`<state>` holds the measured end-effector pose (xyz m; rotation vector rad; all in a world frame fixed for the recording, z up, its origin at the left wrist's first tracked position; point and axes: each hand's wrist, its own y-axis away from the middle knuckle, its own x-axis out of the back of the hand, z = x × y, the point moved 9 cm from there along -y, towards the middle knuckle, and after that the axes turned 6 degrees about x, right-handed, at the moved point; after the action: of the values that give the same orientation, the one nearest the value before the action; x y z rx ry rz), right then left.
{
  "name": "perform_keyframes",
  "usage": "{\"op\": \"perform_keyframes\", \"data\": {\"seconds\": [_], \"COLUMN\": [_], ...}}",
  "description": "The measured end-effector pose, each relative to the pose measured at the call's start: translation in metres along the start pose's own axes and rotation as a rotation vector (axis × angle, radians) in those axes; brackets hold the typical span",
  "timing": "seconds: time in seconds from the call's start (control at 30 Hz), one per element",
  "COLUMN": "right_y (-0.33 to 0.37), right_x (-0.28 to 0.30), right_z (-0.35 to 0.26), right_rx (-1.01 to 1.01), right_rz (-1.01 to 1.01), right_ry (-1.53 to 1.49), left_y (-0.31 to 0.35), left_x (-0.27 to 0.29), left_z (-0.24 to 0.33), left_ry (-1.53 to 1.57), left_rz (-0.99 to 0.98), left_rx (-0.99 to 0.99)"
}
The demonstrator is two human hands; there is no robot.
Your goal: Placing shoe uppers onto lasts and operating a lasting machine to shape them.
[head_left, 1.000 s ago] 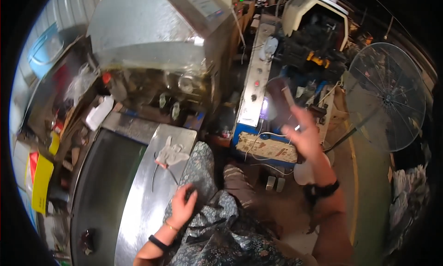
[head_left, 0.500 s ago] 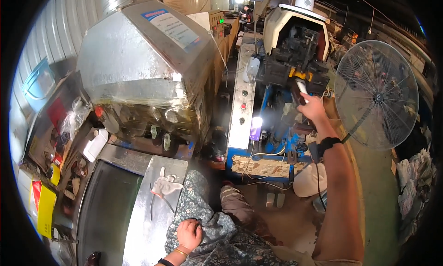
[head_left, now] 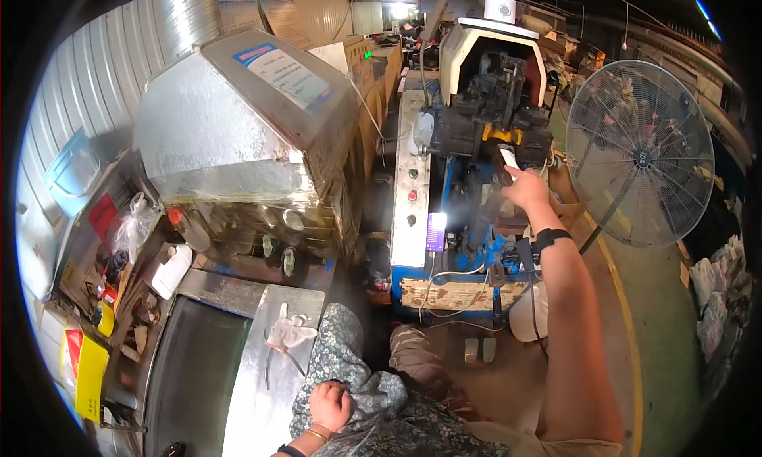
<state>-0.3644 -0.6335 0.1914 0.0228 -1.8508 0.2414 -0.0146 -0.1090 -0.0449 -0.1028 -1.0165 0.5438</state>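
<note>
My right hand (head_left: 525,189) reaches out to the machine (head_left: 468,128) and is closed on a slim white piece (head_left: 509,157). What kind of piece it is cannot be made out. Its far end is just below a yellow part (head_left: 502,134) of the dark machine head, next to a dark brown shape (head_left: 502,171). Whether the white piece touches the machine is unclear. On my lap, my left hand (head_left: 330,405) rests with curled fingers against the floral cloth (head_left: 357,362). Its fingertips are partly hidden, and so is anything in them.
A control panel (head_left: 412,195) with buttons runs along the machine's left side. A large caged fan (head_left: 640,151) stands to the right. At left are a metal hood (head_left: 230,124), a dark belt (head_left: 194,370) and a metal plate bearing a pale glove (head_left: 290,330). Pedals (head_left: 480,350) sit below.
The view has shifted slightly, so the machine and fan appear further left. My right hand still grips the white piece at the machine, and my left hand stays on my lap.
</note>
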Motion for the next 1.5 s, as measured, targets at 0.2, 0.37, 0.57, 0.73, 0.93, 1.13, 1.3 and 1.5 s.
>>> {"op": "perform_keyframes", "data": {"seconds": [0.2, 0.37, 0.57, 0.73, 0.93, 1.13, 1.3, 1.5], "right_y": [0.033, 0.045, 0.041, 0.021, -0.029, -0.054, -0.052, -0.069], "right_x": [-0.017, -0.017, -0.017, -0.015, -0.010, -0.003, 0.004, 0.004], "right_z": [-0.027, -0.026, -0.019, -0.020, -0.020, -0.026, -0.025, -0.018], "right_rx": [0.084, 0.069, 0.107, 0.087, 0.039, 0.017, 0.023, 0.236], "right_rz": [-0.076, 0.075, 0.168, 0.164, 0.115, 0.102, 0.071, 0.143], "right_ry": [0.240, 0.181, 0.134, 0.095, 0.091, 0.146, 0.120, -0.267], "left_y": [0.005, 0.005, 0.007, 0.008, 0.012, 0.008, -0.008, 0.007], "left_x": [0.000, -0.001, -0.001, -0.007, -0.005, -0.010, 0.004, 0.009], "left_z": [0.000, 0.004, 0.006, 0.009, 0.032, 0.039, 0.024, -0.056], "left_ry": [-0.022, -0.058, -0.033, -0.107, -0.233, -0.272, -0.033, 0.515], "left_rz": [-0.008, 0.001, 0.023, -0.036, 0.081, 0.102, 0.049, -0.153], "left_rx": [0.027, 0.022, -0.021, -0.014, -0.186, -0.218, -0.049, 0.319]}}
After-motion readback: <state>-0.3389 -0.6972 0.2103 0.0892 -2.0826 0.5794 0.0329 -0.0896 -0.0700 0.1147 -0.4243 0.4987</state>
